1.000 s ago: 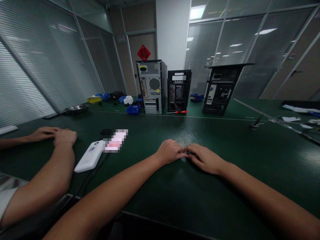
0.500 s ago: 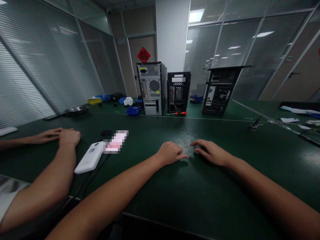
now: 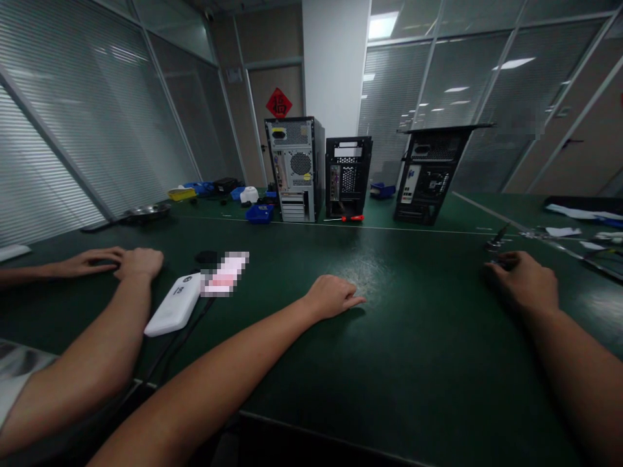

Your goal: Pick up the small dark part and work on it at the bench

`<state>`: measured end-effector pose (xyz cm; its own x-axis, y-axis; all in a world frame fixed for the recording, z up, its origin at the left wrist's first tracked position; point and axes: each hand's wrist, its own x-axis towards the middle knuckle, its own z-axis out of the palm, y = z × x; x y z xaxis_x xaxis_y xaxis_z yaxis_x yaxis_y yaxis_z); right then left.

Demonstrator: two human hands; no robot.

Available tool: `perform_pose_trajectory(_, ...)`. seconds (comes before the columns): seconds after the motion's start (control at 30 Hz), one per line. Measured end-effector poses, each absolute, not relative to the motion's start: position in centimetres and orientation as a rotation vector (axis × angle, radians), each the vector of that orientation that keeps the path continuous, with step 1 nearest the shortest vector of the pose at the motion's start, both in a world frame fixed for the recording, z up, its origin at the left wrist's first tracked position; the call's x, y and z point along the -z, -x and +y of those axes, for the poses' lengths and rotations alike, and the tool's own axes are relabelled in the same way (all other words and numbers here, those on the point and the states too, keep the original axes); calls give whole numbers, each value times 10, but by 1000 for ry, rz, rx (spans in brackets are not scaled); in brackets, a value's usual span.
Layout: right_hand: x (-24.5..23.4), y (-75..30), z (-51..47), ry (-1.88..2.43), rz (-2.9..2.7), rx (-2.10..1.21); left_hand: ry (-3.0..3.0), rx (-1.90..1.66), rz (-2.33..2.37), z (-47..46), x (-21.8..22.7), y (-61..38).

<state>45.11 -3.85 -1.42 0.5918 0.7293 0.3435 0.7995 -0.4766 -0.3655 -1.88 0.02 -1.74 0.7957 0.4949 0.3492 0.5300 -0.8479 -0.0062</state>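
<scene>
At the right of the table my right hand (image 3: 528, 282) is closed, its fingers curled and pinched together close to the tabletop. A small dark thing seems to be at its fingertips, too small to name. Just beyond those fingers stands a small metal piece with a thin upright tip (image 3: 497, 239). My left hand (image 3: 331, 297) rests on the green table (image 3: 389, 363) near the middle, fingers folded in and thumb stuck out to the right. Nothing shows in it.
Three computer cases, left (image 3: 296, 168), middle (image 3: 348, 175) and right (image 3: 428, 175), stand at the back. A red-handled screwdriver (image 3: 351, 218) lies before the middle one. Blue trays (image 3: 259, 213) sit nearby. A white power bank (image 3: 175, 305) and a co-worker's hands (image 3: 141, 263) are left.
My right hand has moved from near my left hand far to the right, beside the small metal piece. My left hand has stayed in place. The co-worker's hand has shifted slightly right.
</scene>
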Motion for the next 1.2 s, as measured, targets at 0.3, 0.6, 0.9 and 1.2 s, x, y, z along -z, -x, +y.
perform_pose_trajectory(0.3,23,-469,-32,2399,-1085,94,2896,508,-854,-1,16,18)
perform_pose_trajectory(0.6,27,-465,-31,2381,-1171,65,2898,514,-863,-1,16,19)
perform_pose_trajectory(0.9,8,-409,-30,2201,-1498,148,2900,517,-896,-3,14,19)
perform_pose_trajectory(1.2,-13,-262,-39,1416,-2412,235,2924,594,-1074,-7,11,17)
